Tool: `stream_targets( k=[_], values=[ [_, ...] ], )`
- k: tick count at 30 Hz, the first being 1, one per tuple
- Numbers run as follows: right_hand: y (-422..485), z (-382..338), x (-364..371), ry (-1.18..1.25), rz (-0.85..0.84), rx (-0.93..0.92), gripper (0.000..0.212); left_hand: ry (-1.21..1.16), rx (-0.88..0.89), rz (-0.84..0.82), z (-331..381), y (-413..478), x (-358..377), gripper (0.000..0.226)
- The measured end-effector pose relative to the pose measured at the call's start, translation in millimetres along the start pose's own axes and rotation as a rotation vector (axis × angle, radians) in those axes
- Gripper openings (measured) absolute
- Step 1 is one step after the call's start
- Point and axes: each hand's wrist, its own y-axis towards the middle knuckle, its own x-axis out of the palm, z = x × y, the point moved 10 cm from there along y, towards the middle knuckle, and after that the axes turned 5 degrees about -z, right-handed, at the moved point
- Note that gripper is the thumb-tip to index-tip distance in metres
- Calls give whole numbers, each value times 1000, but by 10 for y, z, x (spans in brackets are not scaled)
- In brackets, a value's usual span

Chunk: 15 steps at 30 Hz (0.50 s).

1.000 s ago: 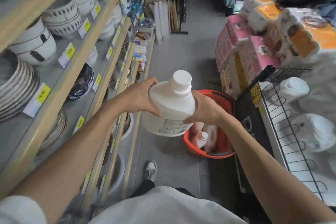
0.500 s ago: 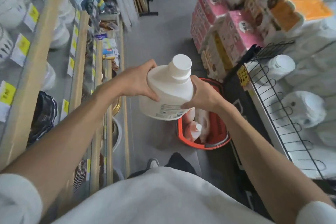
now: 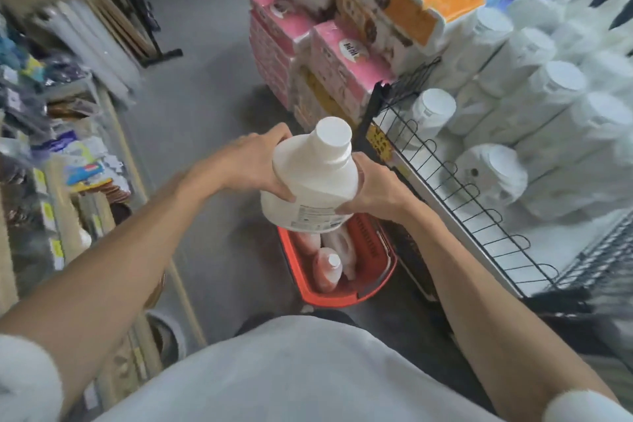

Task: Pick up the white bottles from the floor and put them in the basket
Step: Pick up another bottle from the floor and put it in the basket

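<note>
White bottle gripped between left hand and right hand, fingers curled, above red basket.

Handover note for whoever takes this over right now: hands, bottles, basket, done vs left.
Left hand: grips the white bottle on its left side.
Right hand: grips its right side.
The bottle is upright, in the air above the red basket, which is on the floor.
Done: bottle lifted; the basket holds a pinkish bottle and a white container.
Left: lower this bottle in. No other bottle shows on the floor.
</note>
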Motion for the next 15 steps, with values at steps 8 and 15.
stream_targets(
  k=[8, 15],
  values=[
    [-54, 380, -396, 63, 160, 192, 96, 109, 183, -149, 438, 806, -98, 82],
    [-310, 430, -275, 159, 357, 443, 99, 236, 436, -327, 675, 1217, -59, 82]
  ],
)
